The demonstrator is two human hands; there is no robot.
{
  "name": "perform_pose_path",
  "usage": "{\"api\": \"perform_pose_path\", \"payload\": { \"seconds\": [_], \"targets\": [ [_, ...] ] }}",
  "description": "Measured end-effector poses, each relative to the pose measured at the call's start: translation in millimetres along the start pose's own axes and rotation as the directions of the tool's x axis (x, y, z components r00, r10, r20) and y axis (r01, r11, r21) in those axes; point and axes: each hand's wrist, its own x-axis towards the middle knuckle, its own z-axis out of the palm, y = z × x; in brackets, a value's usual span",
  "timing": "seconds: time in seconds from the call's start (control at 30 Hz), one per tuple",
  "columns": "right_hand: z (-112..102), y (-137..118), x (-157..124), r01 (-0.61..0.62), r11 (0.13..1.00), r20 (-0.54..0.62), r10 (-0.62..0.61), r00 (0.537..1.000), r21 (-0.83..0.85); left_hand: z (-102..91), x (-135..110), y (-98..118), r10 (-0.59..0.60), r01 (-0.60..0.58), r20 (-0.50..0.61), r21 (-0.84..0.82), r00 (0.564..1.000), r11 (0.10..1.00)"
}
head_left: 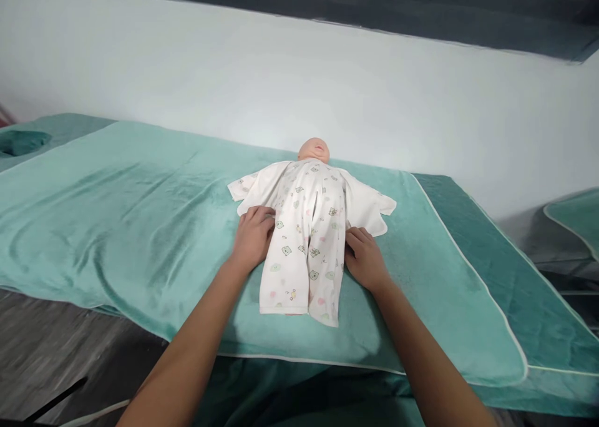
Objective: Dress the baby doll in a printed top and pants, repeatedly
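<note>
A baby doll [314,150] lies on its back, its bare head toward the wall and its body covered by clothes. White baby pants [290,246] printed with small green and pink figures lie along its front, legs toward me. Under them a white baby shirt [365,202] is spread open, sleeves out to both sides. My left hand [255,235] is at the left edge of the pants, fingers curled against the cloth. Across from it, my right hand [366,256] has its fingers bent at the right edge, fingertips partly hidden. The doll's arms and legs are covered.
A light green plush blanket [154,215] with pale piping covers the table, over a darker green cover [524,308]. Behind stands a white wall [234,71]. Another green-covered surface [578,218] is at the right. Grey floor [42,346] shows at lower left.
</note>
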Motion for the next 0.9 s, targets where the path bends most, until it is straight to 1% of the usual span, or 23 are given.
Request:
{"api": "perform_pose_path", "payload": {
  "seconds": [0.07, 0.17, 0.33, 0.43, 0.5, 0.53, 0.57, 0.6, 0.63, 0.7, 0.73, 0.8, 0.83, 0.9],
  "targets": [
    [0.7, 0.2, -0.1, 0.002, 1.0, -0.008, -0.002, 1.0, 0.007, -1.5, -1.4, 0.6, 0.035, -0.034, 0.067, -0.014, 0.997, 0.999],
    [1.6, 1.5, 0.3, 0.008, 1.0, -0.015, -0.008, 1.0, 0.015, -2.5, -1.6, 1.6, 0.037, -0.035, 0.095, -0.019, 0.995, 0.999],
    [1.5, 2.1, 1.3, 0.002, 1.0, -0.01, -0.002, 1.0, 0.007, -1.9, -1.4, 2.5, -0.007, 0.007, 0.084, 0.006, 0.996, 1.0],
    [0.9, -0.7, 0.3, -0.007, 1.0, -0.023, 0.008, 1.0, 0.029, 0.3, -2.4, 1.2, -0.014, 0.015, 0.069, -0.019, 0.998, 1.0],
    [0.9, -0.4, -0.8, -0.045, 0.995, -0.056, 0.051, 0.997, 0.09, 2.8, -3.2, -1.9, -0.034, 0.036, 0.027, -0.072, 0.999, 0.997],
    [1.0, 1.9, -1.0, -0.084, 0.988, -0.091, 0.096, 0.991, 0.129, 4.1, -3.6, -4.5, -0.056, 0.054, -0.009, -0.109, 0.998, 0.993],
    [1.1, 6.0, -0.7, -0.135, 0.977, -0.143, 0.16, 0.977, 0.166, 5.3, -3.9, -7.6, -0.09, 0.081, -0.056, -0.149, 0.994, 0.986],
    [1.0, 12.1, 0.2, -0.196, 0.961, -0.204, 0.235, 0.95, 0.196, 6.0, -4.2, -11.3, -0.137, 0.116, -0.107, -0.186, 0.985, 0.976],
    [0.6, 20.1, 1.8, -0.262, 0.942, -0.27, 0.314, 0.91, 0.211, 6.4, -4.3, -15.4, -0.2, 0.164, -0.16, -0.215, 0.967, 0.963],
    [-1.5, 40.0, 6.8, -0.41, 0.893, -0.373, 0.449, 0.812, 0.183, 5.9, -3.8, -23.4, -0.353, 0.298, -0.243, -0.237, 0.903, 0.925],
    [-3.3, 50.4, 9.9, -0.49, 0.859, -0.393, 0.505, 0.768, 0.148, 5.3, -3.0, -26.7, -0.429, 0.375, -0.266, -0.229, 0.863, 0.898],
    [-7.8, 68.8, 16.0, -0.636, 0.77, -0.364, 0.61, 0.704, 0.06, 4.1, -0.3, -31.2, -0.54, 0.51, -0.27, -0.178, 0.797, 0.842],
    [-10.3, 75.8, 18.9, -0.69, 0.724, -0.325, 0.656, 0.681, 0.017, 3.9, 1.5, -32.3, -0.572, 0.555, -0.256, -0.143, 0.779, 0.819],
    [-14.5, 84.8, 24.2, -0.746, 0.665, -0.225, 0.724, 0.652, -0.023, 4.4, 5.3, -32.6, -0.602, 0.601, -0.216, -0.076, 0.769, 0.796]
  ]
}}
